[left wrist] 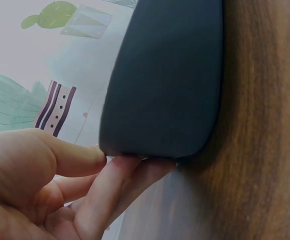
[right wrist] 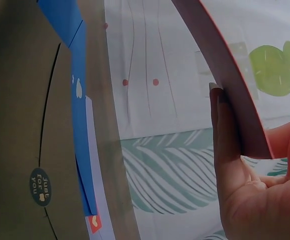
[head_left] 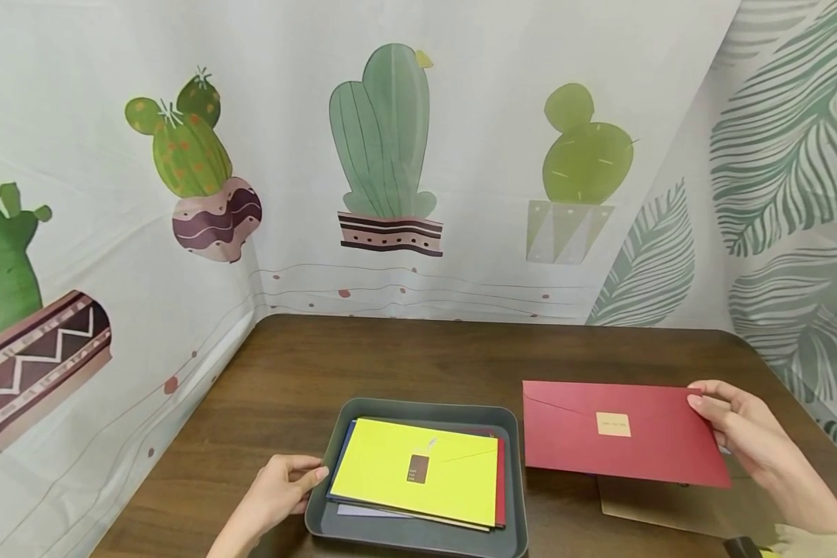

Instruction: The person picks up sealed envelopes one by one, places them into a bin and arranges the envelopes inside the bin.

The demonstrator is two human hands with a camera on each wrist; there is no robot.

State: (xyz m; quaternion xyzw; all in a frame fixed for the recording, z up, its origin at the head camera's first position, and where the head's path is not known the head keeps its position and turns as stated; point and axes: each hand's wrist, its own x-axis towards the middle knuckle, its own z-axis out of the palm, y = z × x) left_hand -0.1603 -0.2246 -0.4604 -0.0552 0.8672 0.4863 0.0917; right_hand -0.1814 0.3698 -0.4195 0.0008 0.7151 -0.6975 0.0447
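A dark grey tray stands on the table, holding a stack of envelopes with a yellow envelope on top. Thumb at the rim and fingers against the outer side, my left hand grips the tray's left edge, closer in the left wrist view. To the right of the tray, my right hand pinches a red envelope by its right end, thumb on the front face. The red envelope is raised above the table and shows edge-on in the right wrist view.
Below the red envelope lie a brown kraft envelope with a round sticker, a blue envelope and a pale lavender envelope. A black item pokes in at the bottom right. Cactus-print cloth hangs behind the wooden table.
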